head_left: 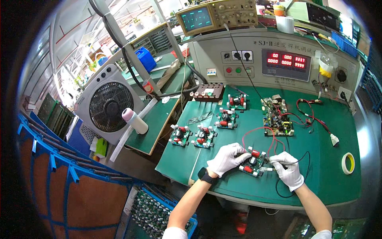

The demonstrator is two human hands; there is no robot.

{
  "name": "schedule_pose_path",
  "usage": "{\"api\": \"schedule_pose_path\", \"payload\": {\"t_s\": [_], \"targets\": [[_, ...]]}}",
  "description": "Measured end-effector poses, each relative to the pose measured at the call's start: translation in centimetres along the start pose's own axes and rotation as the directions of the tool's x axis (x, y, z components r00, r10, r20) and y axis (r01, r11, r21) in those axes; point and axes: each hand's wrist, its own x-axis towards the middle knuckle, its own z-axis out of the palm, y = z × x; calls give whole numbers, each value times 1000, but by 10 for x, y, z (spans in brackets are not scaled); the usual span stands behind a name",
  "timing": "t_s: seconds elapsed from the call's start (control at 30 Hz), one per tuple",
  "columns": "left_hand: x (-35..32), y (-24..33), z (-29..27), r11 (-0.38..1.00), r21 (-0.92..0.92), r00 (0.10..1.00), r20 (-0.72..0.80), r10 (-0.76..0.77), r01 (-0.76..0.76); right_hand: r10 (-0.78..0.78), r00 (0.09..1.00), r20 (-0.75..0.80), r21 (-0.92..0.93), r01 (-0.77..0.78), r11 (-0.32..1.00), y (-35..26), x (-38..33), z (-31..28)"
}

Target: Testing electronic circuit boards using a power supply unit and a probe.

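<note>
Both my hands wear white gloves. My left hand (227,159) grips the left edge of a small green circuit board (253,160) with red and black parts, lying near the table's front edge. At the board's right side, the fingers of my right hand (287,171) are pinched on a black wire (296,162), which loops away to the right. A thin red wire (254,130) arches behind the board; its far end under my fingers is hidden. Several similar boards, such as one circuit board (205,137), lie to the left and behind.
A larger populated circuit board (277,119) with red leads stands behind. A white connector (334,140) and a tape roll (347,163) lie at right. At the back are a test console (254,73) and an oscilloscope (217,18); a fan (111,104) and bottle (136,122) stand left.
</note>
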Motion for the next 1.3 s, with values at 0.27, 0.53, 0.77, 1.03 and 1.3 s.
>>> {"api": "schedule_pose_path", "payload": {"t_s": [0.27, 0.53, 0.77, 1.03, 1.3], "targets": [[1, 5, 1, 999, -26, 1000, -8, -25, 25, 16, 1000, 27, -26, -15, 1000, -9, 2, -5], [-8, 8, 6, 1000, -7, 1000, -4, -20, 20, 20, 1000, 20, -26, -19, 999, -11, -8, -4], [7, 10, -2, 996, 81, 998, -45, 50, -46, 39, 999, -30, -61, -41, 997, -6, 2, -7], [-1, 1, 3, 995, 48, 995, 48, -87, 85, 216, 965, 148, 235, -247, 940, -1, -2, -7], [0, 2, 3, 995, 102, 1000, 23, 4, -6, 179, 953, 246, 189, -228, 955, -4, -2, -5]]}}
